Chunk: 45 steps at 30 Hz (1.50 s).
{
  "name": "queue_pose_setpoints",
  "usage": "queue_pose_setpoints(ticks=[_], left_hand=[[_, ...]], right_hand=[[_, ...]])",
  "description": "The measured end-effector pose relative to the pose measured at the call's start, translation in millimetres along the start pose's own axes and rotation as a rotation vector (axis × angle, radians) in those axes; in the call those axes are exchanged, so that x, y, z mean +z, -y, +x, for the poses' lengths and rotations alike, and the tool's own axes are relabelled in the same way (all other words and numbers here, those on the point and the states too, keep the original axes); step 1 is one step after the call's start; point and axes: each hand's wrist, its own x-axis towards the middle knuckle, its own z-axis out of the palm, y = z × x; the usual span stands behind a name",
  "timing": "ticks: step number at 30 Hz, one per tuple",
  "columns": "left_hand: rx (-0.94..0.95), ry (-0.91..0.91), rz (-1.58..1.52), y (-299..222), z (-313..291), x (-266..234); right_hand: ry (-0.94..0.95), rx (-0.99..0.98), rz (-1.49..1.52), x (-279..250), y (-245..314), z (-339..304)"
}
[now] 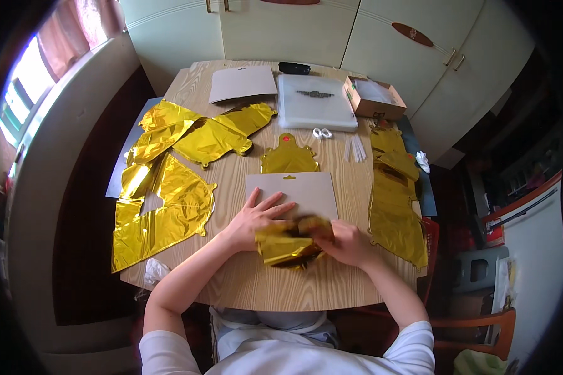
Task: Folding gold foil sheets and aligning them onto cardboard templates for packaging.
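A light grey-beige card [306, 187] with a hanging slot lies in front of me on the table. My left hand [256, 222] is open, its fingers spread flat on the left part of this card. At the card's near edge, my right hand [349, 242] is closed on the bunched end of a gold foil balloon [284, 245], slightly blurred. Beyond the card's far edge, the scalloped top of gold foil [289, 155] sticks out, with a red spot at its tip. Whether both foil parts are one piece is hidden by the card.
Flat gold foil balloons [169, 206] cover the left side, and more gold foil [394, 206] lies at the right edge. At the back are stacked cards [243, 84], a translucent plastic case [316, 115] and a cardboard box [376, 107]. White ribbon rolls [322, 134] and clear strips [355, 150] lie nearer.
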Motion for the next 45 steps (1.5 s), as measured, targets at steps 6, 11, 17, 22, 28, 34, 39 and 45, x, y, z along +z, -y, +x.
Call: queue_pose_setpoints(ticks=[6, 11, 17, 22, 28, 34, 39, 45], left_hand=[[-0.04, -0.072, -0.135, 2.1, 0.3, 4.9], [-0.053, -0.039, -0.098, 4.6, -1.7, 8.0], [-0.039, 0.027, -0.123, -0.3, -5.8, 1.9], [-0.005, 0.012, -0.22, -26.4, -19.5, -7.3], [-0.041, 0.088, -0.165, -56.6, -52.8, 2.3], [-0.102, 0.227, -0.18, -59.5, -63.8, 0.9], [-0.177, 0.063, -0.46, -70.4, -85.5, -32.3], [-0.471, -0.188, -0.41, -112.6, -91.0, -15.0]], right_hand=[[-0.001, 0.289, 0.197, -1.6, -19.7, 32.3], [0.104, 0.247, 0.165, -0.2, -44.6, 28.6], [0.119, -0.012, -0.006, -4.4, -20.9, -5.3], [0.012, 0.1, 0.027, 14.5, 0.1, -36.2], [-0.122, 0.105, -0.012, 33.3, 39.7, -66.2], [-0.209, 0.14, -0.037, 43.2, 45.3, -71.1], [-0.21, 0.119, -0.107, 44.2, 47.2, -71.3], [-0.192, 0.118, -0.127, 42.4, 49.1, -69.1]])
